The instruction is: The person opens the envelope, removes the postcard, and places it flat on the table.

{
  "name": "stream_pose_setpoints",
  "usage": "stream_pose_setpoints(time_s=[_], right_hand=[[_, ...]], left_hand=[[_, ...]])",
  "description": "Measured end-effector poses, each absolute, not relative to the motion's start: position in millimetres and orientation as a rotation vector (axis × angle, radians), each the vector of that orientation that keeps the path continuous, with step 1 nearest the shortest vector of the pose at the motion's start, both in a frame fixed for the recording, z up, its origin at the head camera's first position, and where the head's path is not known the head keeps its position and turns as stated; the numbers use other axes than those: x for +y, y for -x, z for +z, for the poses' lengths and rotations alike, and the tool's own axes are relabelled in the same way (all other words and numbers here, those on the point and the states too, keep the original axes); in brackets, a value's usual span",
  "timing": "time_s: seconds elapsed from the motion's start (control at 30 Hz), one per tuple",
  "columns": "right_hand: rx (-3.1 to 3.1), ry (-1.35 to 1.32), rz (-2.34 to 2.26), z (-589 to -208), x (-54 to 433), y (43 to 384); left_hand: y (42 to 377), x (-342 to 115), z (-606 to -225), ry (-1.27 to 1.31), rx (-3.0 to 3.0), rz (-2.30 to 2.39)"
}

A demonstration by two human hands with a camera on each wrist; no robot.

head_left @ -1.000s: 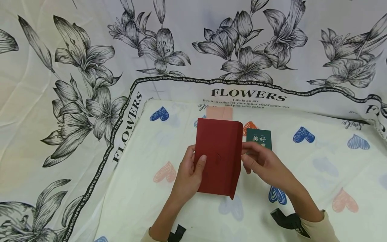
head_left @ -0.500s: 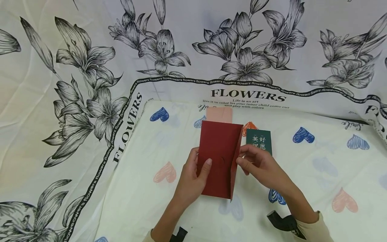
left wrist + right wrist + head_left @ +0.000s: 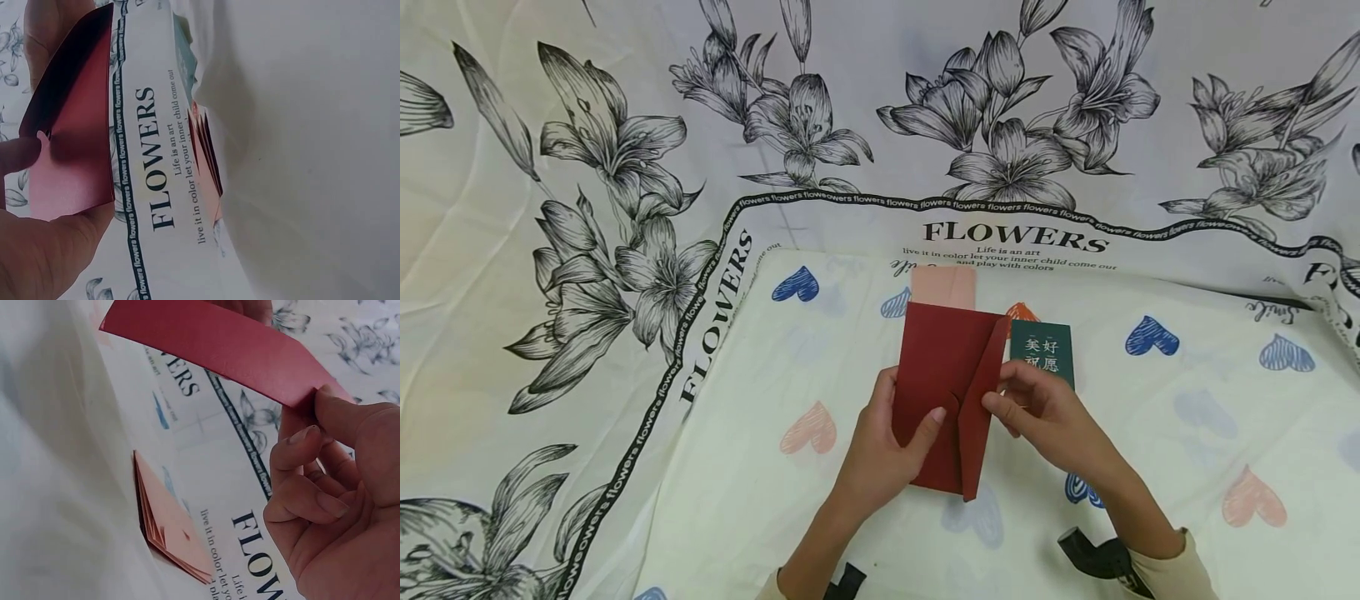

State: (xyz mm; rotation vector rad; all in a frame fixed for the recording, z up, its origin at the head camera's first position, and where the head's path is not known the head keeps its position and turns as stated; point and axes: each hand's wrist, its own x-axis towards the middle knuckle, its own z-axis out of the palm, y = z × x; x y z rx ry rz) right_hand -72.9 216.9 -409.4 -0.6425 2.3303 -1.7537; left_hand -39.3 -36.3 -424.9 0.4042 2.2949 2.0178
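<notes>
The left hand [image 3: 887, 462] gripped the envelope [image 3: 936, 367] above the cloth [image 3: 730, 500], toward its far edge; the right hand [image 3: 1048, 417] pinched the flap [image 3: 973, 442], seemingly best pressed evenly along its crease.

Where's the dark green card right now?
In the head view, the dark green card lies right of the red envelope, its lower part hidden by the right hand.

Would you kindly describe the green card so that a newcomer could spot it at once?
On the pale cloth printed with hearts, look just beyond the person's right hand. There lies a dark green card, partly hidden by that hand. Unlike the red envelope and pink paper stack, it bears white characters.
</notes>
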Motion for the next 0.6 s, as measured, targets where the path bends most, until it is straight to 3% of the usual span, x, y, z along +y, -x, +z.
stream_pose_setpoints(time_s=[0.6], right_hand=[[2.283,0.570,-1.763,-411.4,211.6,68.9]], left_hand=[[39.7,-34.8,-430.3,-0.399,2.563,1.791]])
